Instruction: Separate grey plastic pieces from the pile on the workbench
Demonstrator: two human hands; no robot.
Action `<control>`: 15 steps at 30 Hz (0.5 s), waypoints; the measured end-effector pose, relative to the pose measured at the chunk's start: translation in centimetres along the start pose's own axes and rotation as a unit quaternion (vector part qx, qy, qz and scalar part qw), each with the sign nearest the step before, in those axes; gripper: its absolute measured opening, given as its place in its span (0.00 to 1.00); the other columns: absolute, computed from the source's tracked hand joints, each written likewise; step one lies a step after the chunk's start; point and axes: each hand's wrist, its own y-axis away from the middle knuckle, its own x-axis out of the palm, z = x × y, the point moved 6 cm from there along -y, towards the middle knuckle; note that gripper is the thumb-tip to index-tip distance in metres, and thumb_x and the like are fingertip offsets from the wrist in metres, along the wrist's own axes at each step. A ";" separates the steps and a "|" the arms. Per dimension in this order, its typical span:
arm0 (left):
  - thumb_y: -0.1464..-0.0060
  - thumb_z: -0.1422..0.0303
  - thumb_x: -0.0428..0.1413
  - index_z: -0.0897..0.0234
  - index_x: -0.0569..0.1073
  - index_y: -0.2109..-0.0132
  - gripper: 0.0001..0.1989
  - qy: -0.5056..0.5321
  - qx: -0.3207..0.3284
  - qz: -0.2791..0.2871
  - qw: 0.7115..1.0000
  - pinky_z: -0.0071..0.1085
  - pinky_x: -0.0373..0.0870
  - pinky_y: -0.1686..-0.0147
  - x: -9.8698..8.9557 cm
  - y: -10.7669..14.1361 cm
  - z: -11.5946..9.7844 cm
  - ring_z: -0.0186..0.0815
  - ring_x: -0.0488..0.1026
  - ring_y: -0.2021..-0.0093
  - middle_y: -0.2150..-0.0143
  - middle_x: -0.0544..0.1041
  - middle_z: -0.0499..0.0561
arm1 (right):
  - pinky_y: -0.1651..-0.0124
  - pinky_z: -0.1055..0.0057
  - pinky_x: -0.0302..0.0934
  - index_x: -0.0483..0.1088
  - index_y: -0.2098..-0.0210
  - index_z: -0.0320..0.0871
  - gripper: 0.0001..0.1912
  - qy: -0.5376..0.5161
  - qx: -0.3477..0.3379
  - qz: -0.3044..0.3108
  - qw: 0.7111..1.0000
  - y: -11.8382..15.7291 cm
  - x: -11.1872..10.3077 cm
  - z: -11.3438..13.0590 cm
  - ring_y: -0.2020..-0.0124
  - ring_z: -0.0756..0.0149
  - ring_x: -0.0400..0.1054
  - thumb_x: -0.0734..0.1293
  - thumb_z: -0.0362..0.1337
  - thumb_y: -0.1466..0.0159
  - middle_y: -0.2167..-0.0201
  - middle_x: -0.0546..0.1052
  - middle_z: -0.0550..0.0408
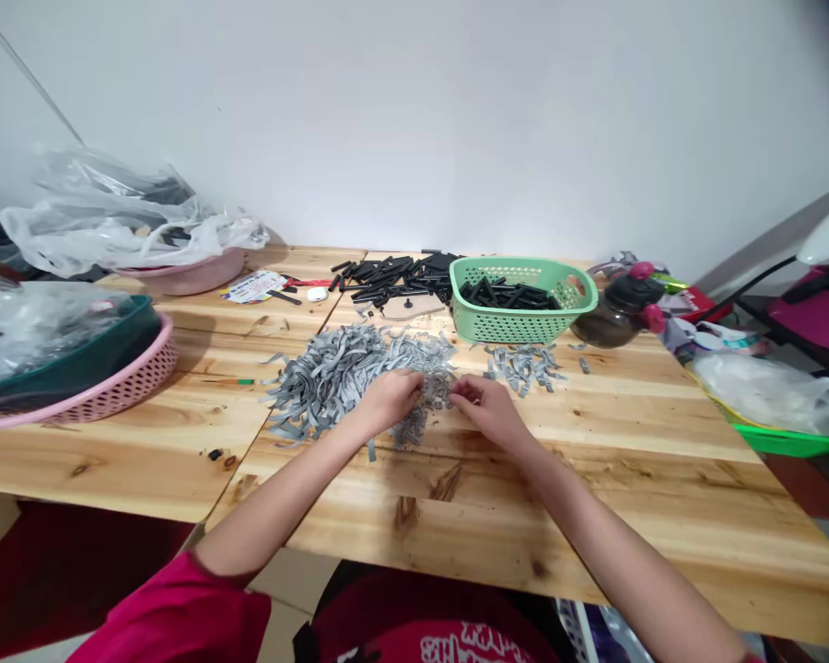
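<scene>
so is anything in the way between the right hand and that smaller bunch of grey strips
Nothing visible does. Only the wooden tabletop lies between the right hand and the smaller bunch of grey strips, which sits ahead of the hand and slightly to its right.
</scene>
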 end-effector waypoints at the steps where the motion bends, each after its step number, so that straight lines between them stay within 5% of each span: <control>1: 0.42 0.73 0.50 0.64 0.74 0.59 0.09 0.013 0.006 -0.018 1.000 0.32 0.67 0.59 -0.2 0.2 0.1 0.40 0.73 0.59 0.61 0.76 0.55 | 0.66 0.73 0.62 0.70 0.67 0.41 0.05 -0.016 0.001 -0.008 1.000 0.0 0.2 0.1 0.69 0.67 0.69 0.65 0.36 0.38 0.71 0.76 0.55; 5: 0.45 0.73 0.54 0.65 0.74 0.62 0.05 0.125 0.014 -0.114 0.986 0.31 0.66 0.59 -1.6 0.9 0.0 0.37 0.71 0.61 0.62 0.76 0.53 | 0.69 0.73 0.60 0.70 0.68 0.42 0.08 -0.066 0.002 -0.028 0.997 0.5 0.8 0.5 0.72 0.68 0.67 0.65 0.40 0.38 0.72 0.74 0.55; 8: 0.46 0.70 0.56 0.65 0.75 0.65 0.04 0.257 -0.038 -0.135 0.956 0.28 0.64 0.67 -1.9 1.2 -0.1 0.33 0.69 0.69 0.70 0.75 0.49 | 0.73 0.74 0.57 0.69 0.69 0.41 0.12 -0.131 0.025 -0.028 0.991 1.1 0.9 0.5 0.76 0.70 0.63 0.66 0.45 0.38 0.75 0.72 0.56; 15: 0.55 0.65 0.64 0.68 0.73 0.69 0.11 0.583 -0.118 -0.106 0.797 0.26 0.66 0.70 0.9 1.5 -0.8 0.30 0.70 0.73 0.73 0.75 0.48 | 0.77 0.76 0.57 0.69 0.69 0.41 0.17 -0.290 0.096 0.006 0.952 2.3 1.6 1.3 0.80 0.74 0.61 0.69 0.50 0.42 0.76 0.72 0.57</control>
